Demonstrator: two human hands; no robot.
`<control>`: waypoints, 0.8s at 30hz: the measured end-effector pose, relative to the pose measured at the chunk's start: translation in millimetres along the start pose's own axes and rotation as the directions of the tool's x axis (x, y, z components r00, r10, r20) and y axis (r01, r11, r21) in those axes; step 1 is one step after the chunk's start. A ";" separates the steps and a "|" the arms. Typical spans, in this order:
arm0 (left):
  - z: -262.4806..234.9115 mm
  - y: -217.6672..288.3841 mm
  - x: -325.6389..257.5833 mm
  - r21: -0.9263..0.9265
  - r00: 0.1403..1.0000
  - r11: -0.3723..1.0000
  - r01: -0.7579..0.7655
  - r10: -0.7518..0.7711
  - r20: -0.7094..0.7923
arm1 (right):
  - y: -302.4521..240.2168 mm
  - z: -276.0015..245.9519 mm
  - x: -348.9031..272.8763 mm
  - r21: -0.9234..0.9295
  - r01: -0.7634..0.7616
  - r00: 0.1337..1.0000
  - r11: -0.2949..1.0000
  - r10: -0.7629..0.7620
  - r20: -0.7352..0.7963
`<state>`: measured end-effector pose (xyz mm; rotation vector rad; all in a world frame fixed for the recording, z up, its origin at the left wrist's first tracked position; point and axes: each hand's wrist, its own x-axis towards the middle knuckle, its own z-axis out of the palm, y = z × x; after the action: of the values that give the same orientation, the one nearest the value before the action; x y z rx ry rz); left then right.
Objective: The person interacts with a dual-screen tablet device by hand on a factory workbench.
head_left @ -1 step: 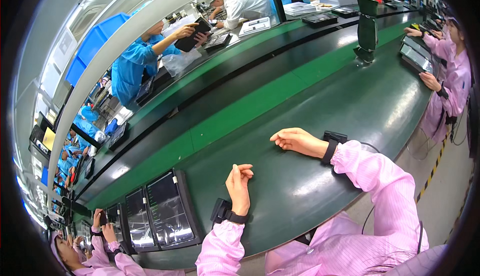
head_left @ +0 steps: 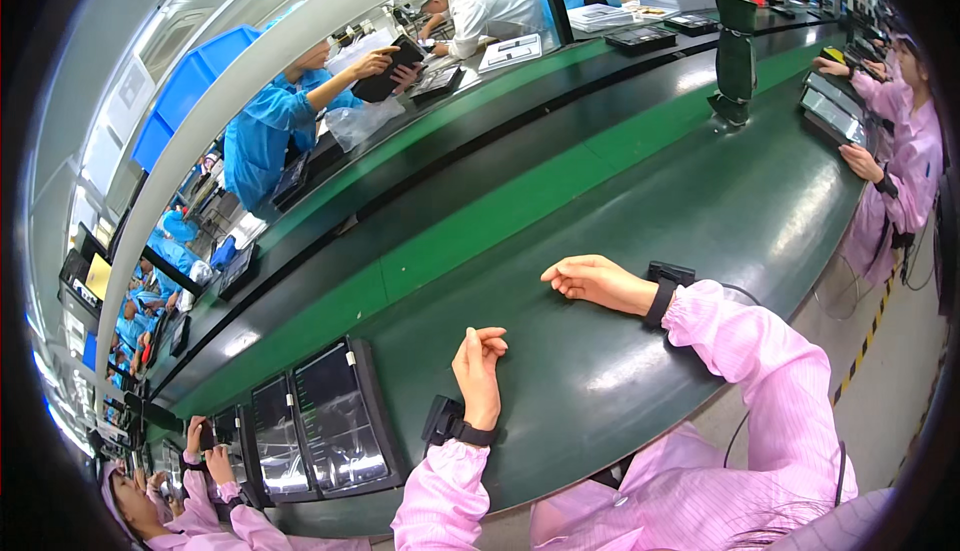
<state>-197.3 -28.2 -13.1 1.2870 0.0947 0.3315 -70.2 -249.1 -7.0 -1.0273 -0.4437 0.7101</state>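
Note:
My left hand [head_left: 478, 379] rests on the dark green work surface [head_left: 560, 391], its fingers loosely bent and slightly apart, with nothing in them. A black tray [head_left: 372, 401] holding dark, film-covered screen panels [head_left: 330, 411] lies to its left; the hand does not touch it. Farther right and a little farther away, my right hand [head_left: 597, 284] lies on the same surface, loosely open, with nothing in the fingers. Both wrists wear black straps [head_left: 660, 303] with small boxes over pink sleeves.
A dark upright stand [head_left: 735, 61] rises at the far right of the bench. Co-workers in pink handle devices at the left and right ends. Across the conveyor belt [head_left: 450, 171], people in blue work, one holding a black tablet-like device [head_left: 388, 69]. A cable runs by my right sleeve.

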 end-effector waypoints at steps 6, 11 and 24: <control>-6.7 -3.9 0.0 0.029 1.000 1.000 -0.003 0.004 -0.007 | 3.3 2.2 3.0 -0.011 -0.007 1.000 1.000 0.007 0.009; -1.6 -6.1 2.0 0.056 1.000 0.998 0.000 -0.001 0.015 | -0.7 1.5 -1.6 -0.022 0.011 1.000 1.000 -0.011 -0.023; -6.6 -8.9 4.3 0.054 1.000 0.999 0.001 -0.002 0.013 | -2.8 6.7 0.5 -0.035 -0.005 1.000 0.999 0.004 -0.027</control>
<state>-193.2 -23.0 -22.9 1.3427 0.0942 0.3210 -73.2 -245.5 -1.4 -1.0705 -0.4319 0.6935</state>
